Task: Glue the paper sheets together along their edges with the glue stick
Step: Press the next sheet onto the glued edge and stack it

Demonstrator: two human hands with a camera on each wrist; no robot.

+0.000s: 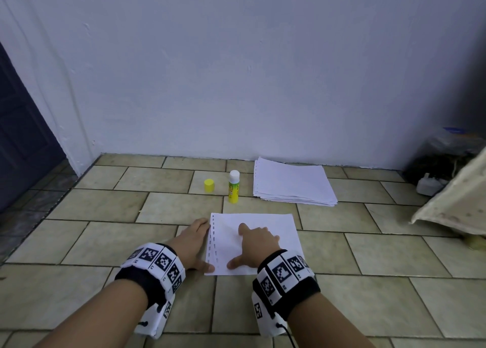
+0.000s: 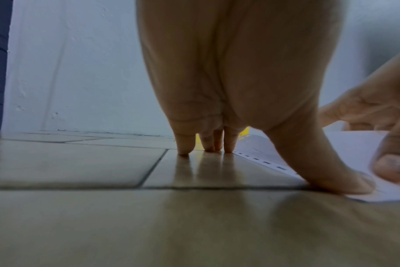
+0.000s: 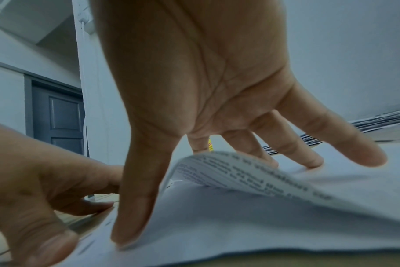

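Paper sheets [image 1: 265, 222] lie under my spread right hand [image 1: 256, 245]; left hand [image 1: 193, 242] flat beside punched edge; uncapped glue stick [image 1: 233, 187] stands upright beyond fingertips, left nearer.

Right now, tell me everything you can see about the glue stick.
The glue stick stands upright on the tiled floor, uncapped, its white tip up. Its plastic-looking body is yellow with a green label. Its yellow cap sits apart on its left; the paper stack lies on its right. Nothing touches it.
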